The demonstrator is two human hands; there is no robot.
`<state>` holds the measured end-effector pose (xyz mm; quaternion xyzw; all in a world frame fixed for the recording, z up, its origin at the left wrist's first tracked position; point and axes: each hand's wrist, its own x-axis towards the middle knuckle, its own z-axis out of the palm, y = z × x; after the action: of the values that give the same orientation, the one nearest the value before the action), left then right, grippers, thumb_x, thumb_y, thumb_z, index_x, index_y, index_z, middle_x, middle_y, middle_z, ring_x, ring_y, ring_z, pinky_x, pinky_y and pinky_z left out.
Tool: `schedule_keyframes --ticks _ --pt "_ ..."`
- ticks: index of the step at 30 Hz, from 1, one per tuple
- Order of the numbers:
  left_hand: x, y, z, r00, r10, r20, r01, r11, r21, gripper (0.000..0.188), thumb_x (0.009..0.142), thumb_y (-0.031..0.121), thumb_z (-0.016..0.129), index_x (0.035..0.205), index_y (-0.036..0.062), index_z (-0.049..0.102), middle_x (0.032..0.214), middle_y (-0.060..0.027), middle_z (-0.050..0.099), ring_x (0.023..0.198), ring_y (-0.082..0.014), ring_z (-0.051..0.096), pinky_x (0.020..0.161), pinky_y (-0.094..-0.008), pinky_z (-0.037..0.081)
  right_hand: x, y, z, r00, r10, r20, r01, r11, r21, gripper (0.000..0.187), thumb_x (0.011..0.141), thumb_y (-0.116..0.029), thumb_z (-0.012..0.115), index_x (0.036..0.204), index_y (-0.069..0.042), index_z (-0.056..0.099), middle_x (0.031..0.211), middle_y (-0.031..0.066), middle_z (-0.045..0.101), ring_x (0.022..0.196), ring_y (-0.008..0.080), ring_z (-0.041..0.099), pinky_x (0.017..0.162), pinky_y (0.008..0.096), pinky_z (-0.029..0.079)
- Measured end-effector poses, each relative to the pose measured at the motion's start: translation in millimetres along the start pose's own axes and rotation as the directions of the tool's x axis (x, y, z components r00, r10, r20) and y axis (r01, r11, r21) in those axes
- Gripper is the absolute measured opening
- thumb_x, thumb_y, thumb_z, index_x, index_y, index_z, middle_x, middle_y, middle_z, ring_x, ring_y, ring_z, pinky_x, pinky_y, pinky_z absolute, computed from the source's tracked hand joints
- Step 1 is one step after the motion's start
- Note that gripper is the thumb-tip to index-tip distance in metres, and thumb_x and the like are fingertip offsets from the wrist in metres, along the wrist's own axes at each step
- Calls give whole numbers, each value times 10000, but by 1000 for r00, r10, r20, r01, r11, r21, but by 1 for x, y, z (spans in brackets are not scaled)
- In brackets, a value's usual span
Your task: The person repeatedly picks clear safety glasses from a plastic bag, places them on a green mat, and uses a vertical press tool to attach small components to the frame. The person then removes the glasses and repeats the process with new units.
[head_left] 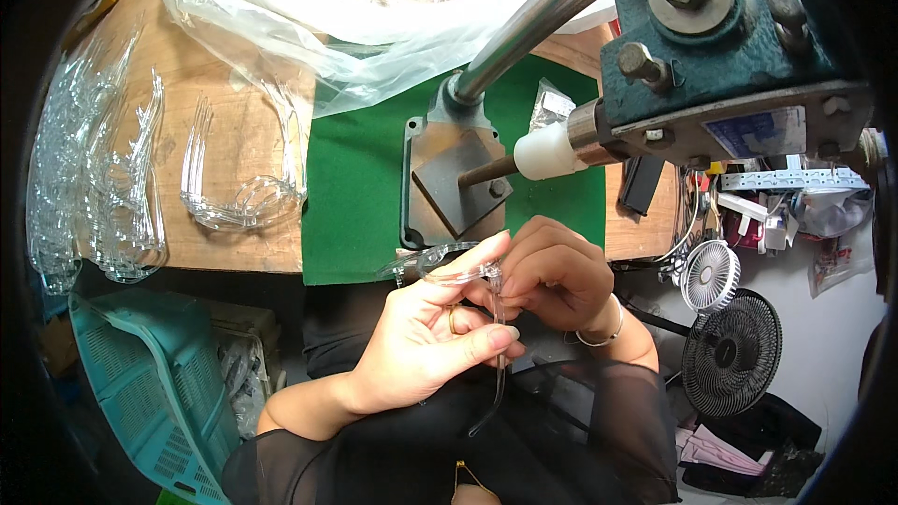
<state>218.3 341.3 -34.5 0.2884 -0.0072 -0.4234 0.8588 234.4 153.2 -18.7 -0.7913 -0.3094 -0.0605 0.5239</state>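
Observation:
A clear plastic eyeglass frame (500,382) is held above my lap, near the front edge of the table. My left hand (407,351) is closed around it, thumb on one temple arm and fingers along the front. That temple arm hangs down toward my black top. Beside the hinge my right hand (561,273) is closed, its fingertips pinched against the frame; anything small between them is hidden. Just beyond my hands stands a bench press with a dark green head (711,65), and its steel block (454,192) rests on the base.
Stacked clear frames (94,178) and a smaller group (248,201) lie on the wooden table's left. A plastic bag (281,28) of clear parts sits behind the green mat (355,206). A turquoise basket (154,393) stands lower left; a black fan (730,353) is at right.

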Motion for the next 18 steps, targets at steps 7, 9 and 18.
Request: schedule_keyframes --ticks 7,9,18 --pt "2 1 4 1000 21 21 -20 999 -30 683 825 -65 588 1403 28 236 960 -75 529 836 -166 629 715 -242 510 -6 -1 6 993 91 -81 -82 991 105 139 740 -19 684 853 -41 606 754 39 575 674 180 551 610 271 444" --pt "2 2 4 999 24 24 -24 1000 -16 682 826 -68 585 1403 28 235 965 -75 529 836 -166 629 714 -242 511 -7 -2 8 987 128 -97 -115 985 132 134 743 -16 681 854 -42 610 746 39 567 672 177 547 603 269 444" --pt "1 -1 -2 1000 -3 22 5 997 -80 696 809 -72 587 1403 69 251 1017 -128 540 795 -235 648 690 -296 544 -6 -2 8 995 -2 -101 -4 998 -56 133 726 -36 693 828 -35 608 785 62 631 666 200 590 608 284 465"
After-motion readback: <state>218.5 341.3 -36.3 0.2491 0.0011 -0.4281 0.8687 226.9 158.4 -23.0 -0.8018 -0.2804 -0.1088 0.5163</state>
